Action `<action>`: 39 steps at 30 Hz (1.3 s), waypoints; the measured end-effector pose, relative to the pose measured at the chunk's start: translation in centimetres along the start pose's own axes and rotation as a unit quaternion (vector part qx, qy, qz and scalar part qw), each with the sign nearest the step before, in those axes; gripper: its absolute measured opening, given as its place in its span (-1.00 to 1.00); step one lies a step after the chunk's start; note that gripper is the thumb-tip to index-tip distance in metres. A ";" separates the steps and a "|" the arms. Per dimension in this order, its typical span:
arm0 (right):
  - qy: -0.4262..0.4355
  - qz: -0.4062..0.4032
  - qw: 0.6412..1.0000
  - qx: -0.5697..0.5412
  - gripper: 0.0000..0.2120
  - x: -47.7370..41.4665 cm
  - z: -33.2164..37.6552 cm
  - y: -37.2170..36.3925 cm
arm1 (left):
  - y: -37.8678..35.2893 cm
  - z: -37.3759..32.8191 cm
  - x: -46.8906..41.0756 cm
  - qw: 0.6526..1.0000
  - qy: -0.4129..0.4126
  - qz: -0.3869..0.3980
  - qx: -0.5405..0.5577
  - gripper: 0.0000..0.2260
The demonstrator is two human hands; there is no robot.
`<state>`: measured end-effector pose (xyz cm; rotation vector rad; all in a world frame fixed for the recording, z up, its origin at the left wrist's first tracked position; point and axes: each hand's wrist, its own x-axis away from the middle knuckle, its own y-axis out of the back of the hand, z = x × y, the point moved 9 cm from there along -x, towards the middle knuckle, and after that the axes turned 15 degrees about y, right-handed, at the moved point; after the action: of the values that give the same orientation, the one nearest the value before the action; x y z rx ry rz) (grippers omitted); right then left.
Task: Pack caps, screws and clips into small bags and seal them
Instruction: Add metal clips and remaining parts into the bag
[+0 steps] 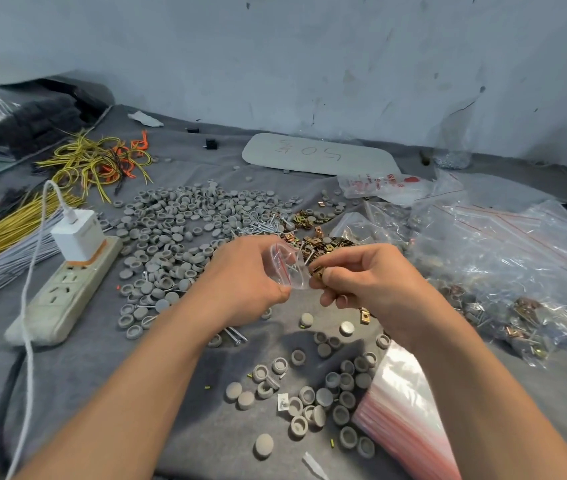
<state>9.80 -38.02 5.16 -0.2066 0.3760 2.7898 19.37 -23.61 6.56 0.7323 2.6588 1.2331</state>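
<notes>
My left hand (240, 282) holds a small clear zip bag (289, 266) with a red seal line, its mouth turned to the right. My right hand (365, 275) pinches a brass-coloured metal clip (317, 270) right at the bag's mouth. A big heap of grey round caps (178, 230) lies behind my left hand. Silver screws (261, 226) and more brass clips (313, 237) lie just beyond my hands. More grey caps (327, 393) are scattered on the grey cloth in front of me.
A stack of empty red-sealed zip bags (406, 410) lies at the lower right. Filled clear bags (517, 265) are heaped on the right. A power strip (63, 296) with a white charger (79, 237) and cable sits left, beside yellow and orange wires (95, 161).
</notes>
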 end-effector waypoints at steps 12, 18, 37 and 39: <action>0.012 -0.014 0.998 0.067 -0.78 0.3 0.6 0.4 | 0.0 -0.1 0.1 1.000 -0.001 -0.006 -0.013 -0.72; -0.077 0.059 0.922 0.375 -0.83 0.1 -2.1 1.9 | -0.1 0.0 0.2 1.000 0.001 -0.002 -0.022 -0.72; -0.016 -0.042 0.889 0.456 -0.72 -2.9 -1.1 1.8 | 0.5 0.3 0.3 1.000 0.006 -0.009 -0.005 -0.72; -0.012 -0.071 0.922 0.380 -0.74 -2.7 -1.0 2.6 | 0.5 0.3 0.2 1.000 0.005 -0.010 -0.011 -0.71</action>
<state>11.59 -41.41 5.32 -0.0101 1.3239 2.2931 19.41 -23.06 6.77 0.6967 2.6487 1.2634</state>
